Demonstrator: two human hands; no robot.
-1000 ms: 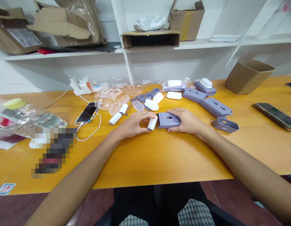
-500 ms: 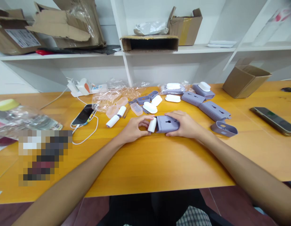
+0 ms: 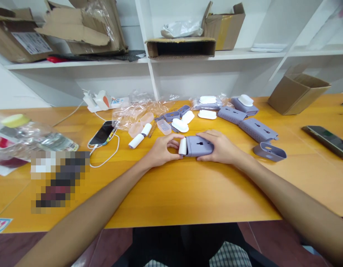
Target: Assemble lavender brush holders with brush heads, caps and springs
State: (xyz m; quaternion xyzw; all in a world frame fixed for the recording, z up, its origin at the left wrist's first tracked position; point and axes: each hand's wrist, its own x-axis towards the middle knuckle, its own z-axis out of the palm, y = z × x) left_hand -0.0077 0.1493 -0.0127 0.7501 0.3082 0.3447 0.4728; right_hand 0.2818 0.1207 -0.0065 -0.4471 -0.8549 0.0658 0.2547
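Note:
My right hand [image 3: 220,148] grips a lilac plastic case [image 3: 199,145] lying on the orange table [image 3: 188,189]. My left hand [image 3: 163,150] pinches a white roller [image 3: 183,146], whose end sits in the open left end of the case. Both hands rest on the table near its middle. Behind them lie more lilac cases [image 3: 257,129], white caps [image 3: 179,125] and another white roller [image 3: 140,136].
A phone on a white cable [image 3: 104,132] lies to the left, with crumpled clear wrap [image 3: 132,111] behind it. A second phone [image 3: 325,137] and an open cardboard box [image 3: 297,89] are at the right. White shelves with boxes [image 3: 179,46] stand behind the table.
The white roller has gone further into the lilac case's open end, pushed by my left hand. My right hand keeps hold of the case.

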